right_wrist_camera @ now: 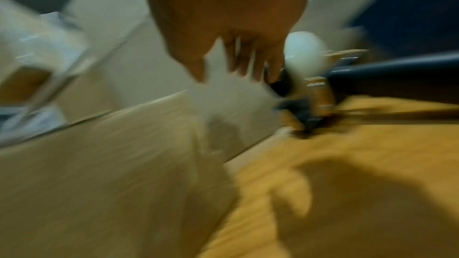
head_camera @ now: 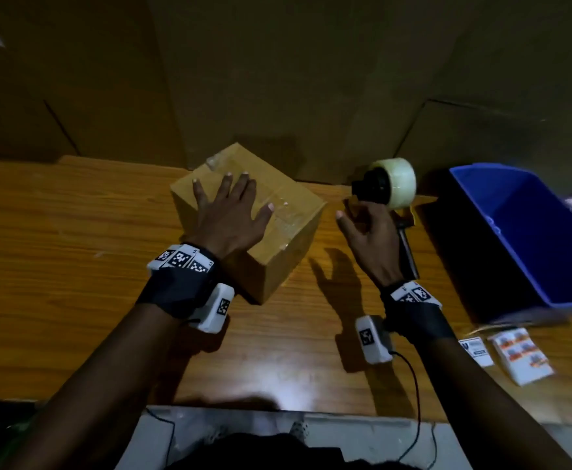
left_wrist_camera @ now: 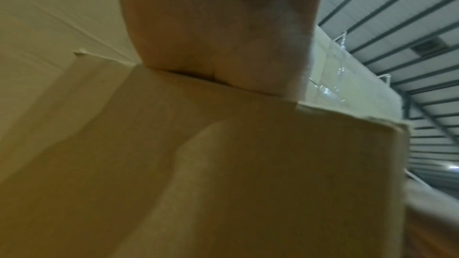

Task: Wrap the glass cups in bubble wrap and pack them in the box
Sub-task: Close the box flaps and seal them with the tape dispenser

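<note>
A closed brown cardboard box (head_camera: 272,262) sits on the wooden table (head_camera: 74,266), with clear tape (head_camera: 286,206) along its top seam. My left hand (head_camera: 228,212) lies flat on the lid with the fingers spread. In the left wrist view the palm (left_wrist_camera: 218,26) presses on the box (left_wrist_camera: 248,164). My right hand (head_camera: 362,223) hovers beside a tape dispenser (head_camera: 393,183) with a clear roll, fingers loose and around nothing. The right wrist view is blurred; the fingers (right_wrist_camera: 238,66) hang next to the dispenser (right_wrist_camera: 305,54). No glass cups or bubble wrap show.
A blue plastic bin (head_camera: 529,232) stands at the right of the table. Small printed cartons (head_camera: 522,354) lie near the front right edge. Big cardboard sheets (head_camera: 277,79) rise behind the table. Bare wood stretches to the left of the box.
</note>
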Available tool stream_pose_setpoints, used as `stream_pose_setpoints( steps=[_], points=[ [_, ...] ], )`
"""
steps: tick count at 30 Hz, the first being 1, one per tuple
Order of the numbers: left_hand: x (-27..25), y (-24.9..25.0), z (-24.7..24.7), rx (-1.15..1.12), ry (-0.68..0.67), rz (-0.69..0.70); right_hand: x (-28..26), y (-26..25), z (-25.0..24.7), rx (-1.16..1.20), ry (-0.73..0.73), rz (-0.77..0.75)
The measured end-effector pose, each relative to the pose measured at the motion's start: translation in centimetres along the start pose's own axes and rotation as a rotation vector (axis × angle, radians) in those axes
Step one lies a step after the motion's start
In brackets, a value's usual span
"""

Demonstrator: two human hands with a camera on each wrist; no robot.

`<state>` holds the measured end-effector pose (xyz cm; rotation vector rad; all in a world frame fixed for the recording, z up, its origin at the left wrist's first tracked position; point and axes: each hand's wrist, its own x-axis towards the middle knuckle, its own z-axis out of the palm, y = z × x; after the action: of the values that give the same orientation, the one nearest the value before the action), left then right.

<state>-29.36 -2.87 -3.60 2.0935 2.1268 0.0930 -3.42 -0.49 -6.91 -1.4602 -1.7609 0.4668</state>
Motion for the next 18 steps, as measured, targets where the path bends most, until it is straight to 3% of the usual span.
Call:
stream_pose_setpoints(
  steps=[4, 8, 13, 18],
  points=[
    [-0.3, 0.4, 0.0, 0.003, -0.006, -0.018, -0.3, 5.4, -3.2, -0.172, 0.182, 0.232],
    [-0.5, 0.5, -0.1, -0.019, -0.003, -0.030, 0.2, 9.5, -3.8, -0.211, 0.053, 0.522],
    [-0.6, 0.4, 0.0, -0.046, 0.035, -0.041, 2.4, 11.8, -2.9, -0.025, -0.140, 0.565],
    [-0.5, 0.4, 0.1, -0.048, 0.027, -0.055, 3.9, 11.3, -2.7, 0.314, -0.226, 0.636]
  ],
)
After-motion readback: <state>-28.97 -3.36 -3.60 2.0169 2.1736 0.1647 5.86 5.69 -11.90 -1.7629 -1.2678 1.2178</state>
